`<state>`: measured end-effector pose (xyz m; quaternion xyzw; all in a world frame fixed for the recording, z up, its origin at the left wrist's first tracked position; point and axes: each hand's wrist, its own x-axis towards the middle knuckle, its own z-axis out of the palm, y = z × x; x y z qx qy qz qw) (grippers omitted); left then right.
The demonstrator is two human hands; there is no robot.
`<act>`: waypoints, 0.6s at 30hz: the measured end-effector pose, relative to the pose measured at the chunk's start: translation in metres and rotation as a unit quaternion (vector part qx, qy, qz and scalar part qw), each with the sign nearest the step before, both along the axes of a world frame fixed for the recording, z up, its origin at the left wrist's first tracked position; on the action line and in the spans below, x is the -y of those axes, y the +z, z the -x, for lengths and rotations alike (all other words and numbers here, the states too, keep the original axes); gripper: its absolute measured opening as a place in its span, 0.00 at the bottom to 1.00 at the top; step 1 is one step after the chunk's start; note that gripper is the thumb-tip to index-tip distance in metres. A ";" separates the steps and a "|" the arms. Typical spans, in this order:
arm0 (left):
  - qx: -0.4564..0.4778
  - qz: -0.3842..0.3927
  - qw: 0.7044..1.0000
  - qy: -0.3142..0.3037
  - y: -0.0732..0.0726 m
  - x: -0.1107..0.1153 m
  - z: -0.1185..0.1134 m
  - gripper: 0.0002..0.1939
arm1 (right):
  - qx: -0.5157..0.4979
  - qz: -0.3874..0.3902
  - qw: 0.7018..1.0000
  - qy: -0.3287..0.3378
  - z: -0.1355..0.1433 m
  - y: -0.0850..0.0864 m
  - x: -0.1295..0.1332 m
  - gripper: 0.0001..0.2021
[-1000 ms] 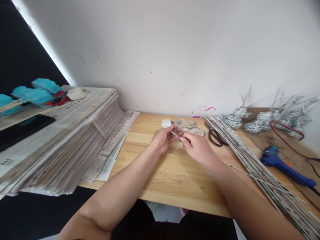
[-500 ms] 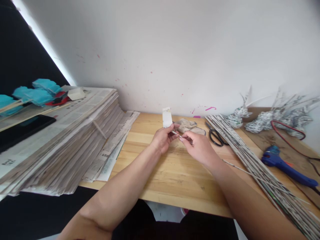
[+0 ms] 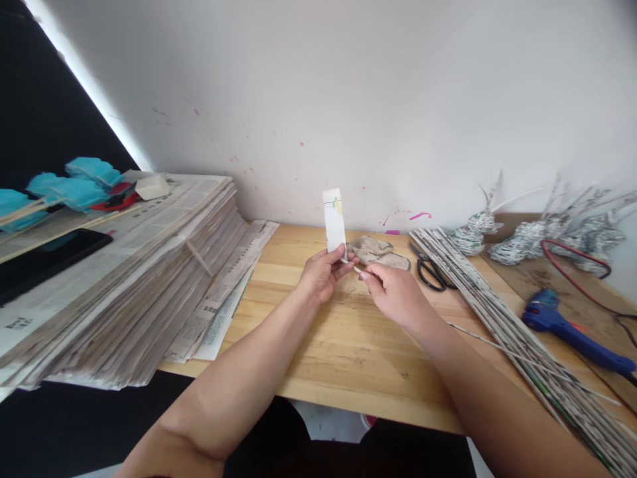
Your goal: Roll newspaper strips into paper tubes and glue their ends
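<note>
My left hand (image 3: 322,273) pinches the lower end of a white paper strip (image 3: 334,222), which stands up above the fingers with some green and yellow print near its top. From these fingers a thin pale stick (image 3: 357,269) runs toward my right hand (image 3: 391,285), whose thumb and forefinger are closed on its other end. Whether the stick is wood or rolled paper I cannot tell. Just behind the hands a crumpled greyish-beige cloth (image 3: 373,249) lies on the wooden table (image 3: 343,352).
A tall stack of newspapers (image 3: 164,285) stands on the left, with a black phone (image 3: 54,259) on top. On the right are black-handled scissors (image 3: 430,273), a bundle of rolled paper sticks (image 3: 502,332), a blue glue gun (image 3: 572,332) and woven paper figures (image 3: 470,232).
The paper strip now stands taller above my left hand, and its printed top shows. Both hands stay nearly in place, still gripping the strip and the stick.
</note>
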<state>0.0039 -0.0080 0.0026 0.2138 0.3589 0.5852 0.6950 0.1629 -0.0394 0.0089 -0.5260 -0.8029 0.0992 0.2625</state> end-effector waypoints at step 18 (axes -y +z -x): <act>0.005 0.011 1.000 0.022 0.002 0.000 -0.001 0.03 | 0.027 0.020 0.999 0.002 -0.002 0.000 -0.002 0.13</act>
